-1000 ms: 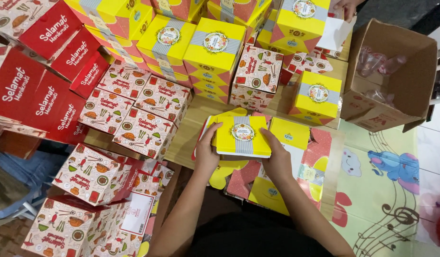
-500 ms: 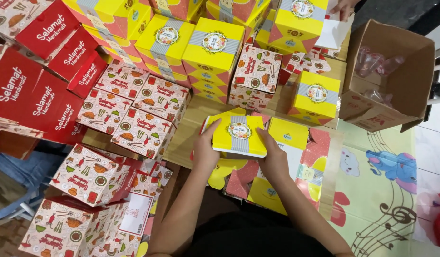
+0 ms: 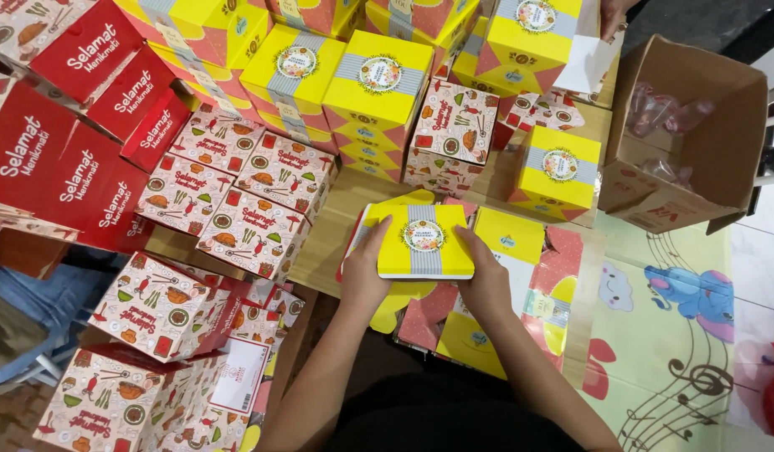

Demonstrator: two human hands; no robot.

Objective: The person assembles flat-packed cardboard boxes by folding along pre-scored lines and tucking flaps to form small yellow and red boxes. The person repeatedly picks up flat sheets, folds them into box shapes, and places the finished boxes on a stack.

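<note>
I hold a closed yellow box (image 3: 424, 240) between both hands above a low wooden table (image 3: 336, 230). Its lid has a grey band and a round floral sticker in the middle. My left hand (image 3: 366, 272) grips the box's left side. My right hand (image 3: 485, 280) grips its right side. Under the box lie flat, unfolded yellow and red box blanks (image 3: 504, 318).
Stacks of closed yellow boxes (image 3: 377, 92) fill the far side. White patterned boxes (image 3: 253, 226) and red boxes (image 3: 60, 159) are piled to the left. An open brown carton (image 3: 696, 142) holding plastic bags stands at the right on a cartoon mat (image 3: 688, 335). Another person's hand (image 3: 613, 12) is at the top.
The yellow box and both my hands have stayed nearly in place, with the box turned slightly and squared between my palms.
</note>
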